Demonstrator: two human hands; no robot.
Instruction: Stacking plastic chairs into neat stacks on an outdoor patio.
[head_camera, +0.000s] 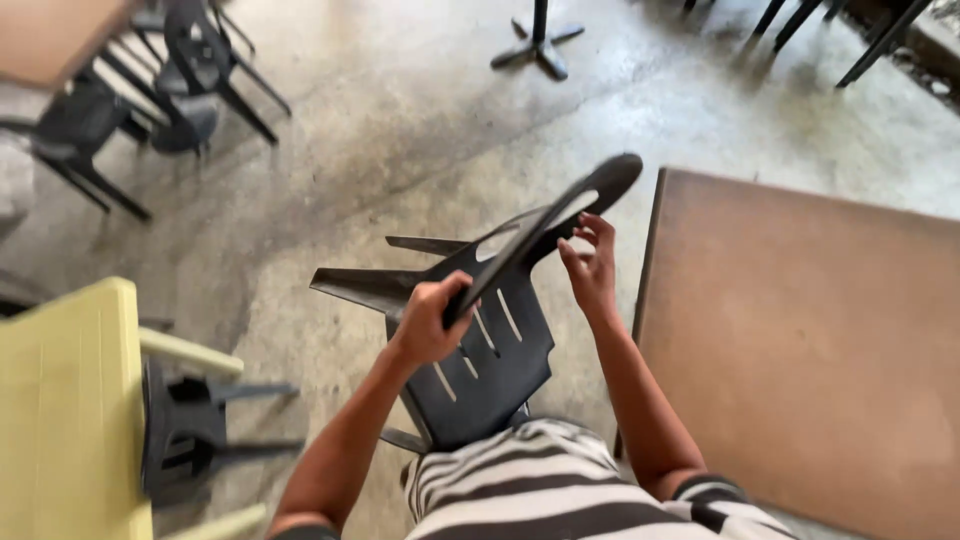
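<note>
Now | black chair (490, 350) tilted | left hand (428, 322), right hand (590, 268) grip backrest

chair seat: lower end of the black chair (480, 350) hidden behind the striped shirt (560, 495)
brown surface (810, 340): cut off by right edge
yellow surface (65, 410): cut off at lower left
pedestal base (538, 45): column cropped by top edge

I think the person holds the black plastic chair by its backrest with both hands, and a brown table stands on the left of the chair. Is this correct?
Not quite. In the head view, the brown table stands to the right of the black plastic chair, not the left. The rest holds: left hand and right hand are both on its backrest.
</note>
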